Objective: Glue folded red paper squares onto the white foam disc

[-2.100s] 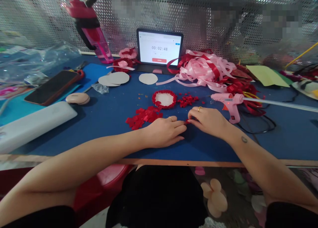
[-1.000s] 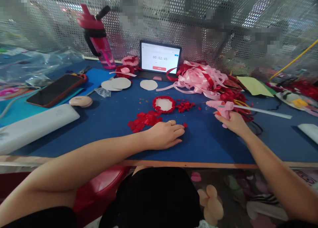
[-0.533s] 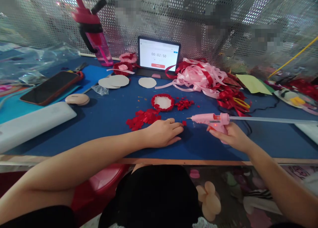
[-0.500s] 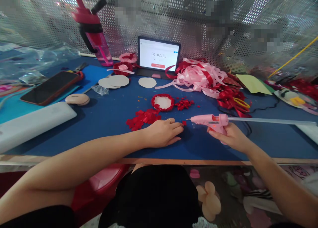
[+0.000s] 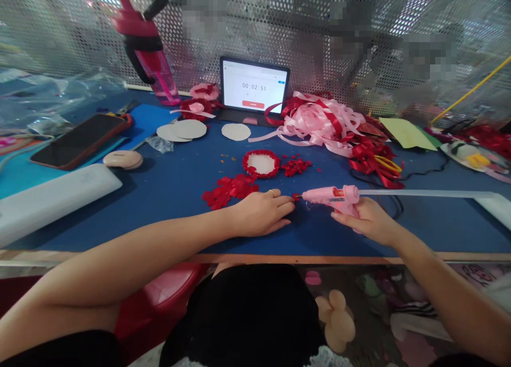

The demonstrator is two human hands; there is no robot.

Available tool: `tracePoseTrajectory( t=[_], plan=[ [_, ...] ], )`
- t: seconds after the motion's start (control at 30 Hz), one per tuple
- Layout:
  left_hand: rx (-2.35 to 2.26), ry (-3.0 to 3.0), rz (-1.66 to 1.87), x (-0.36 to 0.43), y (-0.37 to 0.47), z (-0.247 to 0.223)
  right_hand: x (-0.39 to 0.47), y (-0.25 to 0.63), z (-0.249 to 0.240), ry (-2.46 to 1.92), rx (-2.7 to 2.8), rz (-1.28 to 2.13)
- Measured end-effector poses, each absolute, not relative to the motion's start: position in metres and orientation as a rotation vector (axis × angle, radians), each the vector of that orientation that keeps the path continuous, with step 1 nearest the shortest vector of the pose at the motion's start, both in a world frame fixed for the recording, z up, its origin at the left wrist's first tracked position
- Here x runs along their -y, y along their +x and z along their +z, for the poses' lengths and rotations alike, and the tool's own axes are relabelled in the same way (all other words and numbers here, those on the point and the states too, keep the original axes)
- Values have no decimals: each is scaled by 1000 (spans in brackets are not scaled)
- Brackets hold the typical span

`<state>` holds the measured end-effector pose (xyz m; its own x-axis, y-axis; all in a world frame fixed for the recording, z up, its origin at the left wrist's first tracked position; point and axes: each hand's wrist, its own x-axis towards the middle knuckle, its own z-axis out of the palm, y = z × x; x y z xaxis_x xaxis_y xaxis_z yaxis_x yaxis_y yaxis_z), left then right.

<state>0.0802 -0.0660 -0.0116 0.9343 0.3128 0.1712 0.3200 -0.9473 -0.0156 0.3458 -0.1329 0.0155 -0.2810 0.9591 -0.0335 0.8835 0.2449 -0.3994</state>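
My left hand [image 5: 264,213] rests on the blue table, its fingertips closed on a small red piece [image 5: 296,197]. Wrapped round the handle of a pink glue gun [image 5: 330,195] is my right hand [image 5: 369,220]; the gun's nozzle touches or nearly touches the red piece. A long clear glue stick [image 5: 419,193] sticks out behind the gun. Beyond my left hand lies a white disc [image 5: 261,164] edged with red pieces. A pile of red squares [image 5: 229,191] sits just behind my left wrist, and smaller red bits [image 5: 296,167] lie right of the disc.
A tablet [image 5: 254,87] showing a timer stands at the back, beside pink and red ribbons [image 5: 319,122]. White discs [image 5: 236,132], a phone [image 5: 80,140], a pink case [image 5: 123,160], a white long object [image 5: 59,199] and a pink bottle [image 5: 157,71] are further left. A black cord runs at the right.
The glue gun in my right hand has moved left, bringing its nozzle to the red piece at my left fingertips. My left hand has stayed in place. The timer moved on one second.
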Motion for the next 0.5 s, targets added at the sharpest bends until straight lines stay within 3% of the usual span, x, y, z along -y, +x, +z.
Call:
tracePoseTrajectory(
  t=[0.5],
  plan=[
    [480,-3057,-259,65,80,-12,137,345,20,-1753,2431,254]
  ],
)
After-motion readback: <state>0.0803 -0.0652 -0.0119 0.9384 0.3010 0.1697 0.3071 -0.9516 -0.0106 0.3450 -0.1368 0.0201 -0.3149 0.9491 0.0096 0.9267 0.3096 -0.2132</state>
